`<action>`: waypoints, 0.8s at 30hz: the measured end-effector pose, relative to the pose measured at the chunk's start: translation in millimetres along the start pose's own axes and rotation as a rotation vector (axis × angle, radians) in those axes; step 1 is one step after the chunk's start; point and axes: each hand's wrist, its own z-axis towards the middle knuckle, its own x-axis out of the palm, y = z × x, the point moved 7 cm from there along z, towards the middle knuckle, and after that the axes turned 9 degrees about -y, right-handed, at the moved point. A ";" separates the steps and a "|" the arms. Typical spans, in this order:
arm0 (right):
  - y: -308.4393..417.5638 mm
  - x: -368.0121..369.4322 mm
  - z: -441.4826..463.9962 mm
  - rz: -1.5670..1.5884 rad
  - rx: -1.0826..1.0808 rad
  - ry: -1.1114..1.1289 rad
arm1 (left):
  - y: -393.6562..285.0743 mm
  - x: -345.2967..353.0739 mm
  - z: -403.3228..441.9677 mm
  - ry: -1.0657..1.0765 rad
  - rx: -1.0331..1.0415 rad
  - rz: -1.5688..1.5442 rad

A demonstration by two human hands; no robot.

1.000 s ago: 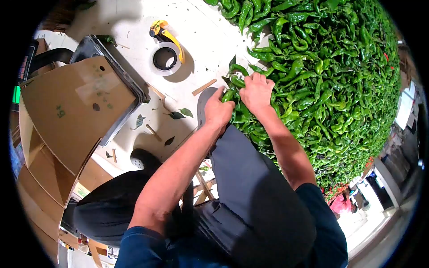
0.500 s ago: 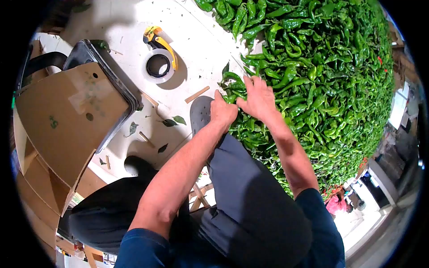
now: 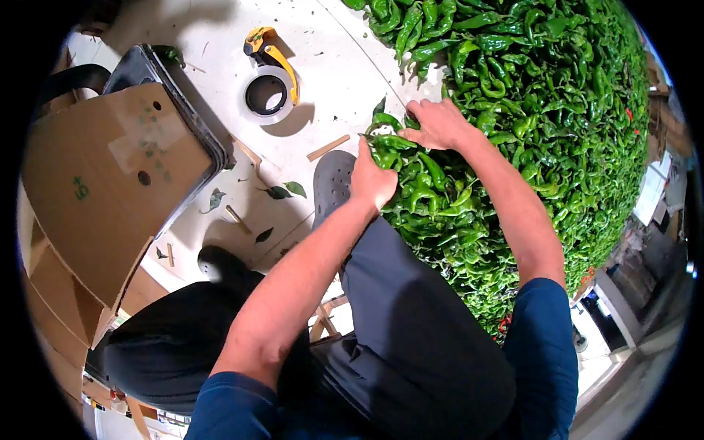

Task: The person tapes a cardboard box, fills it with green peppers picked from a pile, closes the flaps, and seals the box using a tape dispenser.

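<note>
A large heap of green peppers [image 3: 543, 147] fills the right side. At its left edge my left hand [image 3: 372, 176] is closed round green peppers [image 3: 392, 141], whose ends show beyond the thumb and fingers. My right hand [image 3: 438, 125] is up and to the right of it, over the heap's edge, with its fingers bent down among the peppers. Whatever those fingertips touch or hold is too hidden to tell. The two hands are apart.
A tape roll [image 3: 248, 103] with a yellow-handled dispenser [image 3: 282, 64] lies on the pale floor [image 3: 337, 59]. Leaves [image 3: 277, 192] and wood strips [image 3: 328, 148] are scattered near my grey shoe [image 3: 334, 183]. A cardboard box [image 3: 110, 176] leans by a black-rimmed container [image 3: 198, 121] at left.
My right hand has moved up and right, away from my left hand. Its forearm has swung right. The person in pink at the lower right is no longer visible.
</note>
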 end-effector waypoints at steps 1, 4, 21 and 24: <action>1.1 1.9 -2.6 0.063 0.018 0.006 | 5.0 2.1 6.7 0.025 -0.094 -0.119; 13.6 4.8 -10.5 0.123 0.026 0.056 | -2.5 3.5 0.3 0.119 -0.256 -0.371; 28.6 19.8 -50.0 0.462 -0.056 0.297 | 0.1 17.4 -31.7 0.562 -0.053 -0.460; 47.7 19.1 -57.6 0.398 -0.096 0.301 | 10.6 16.1 -31.0 0.621 -0.053 -0.394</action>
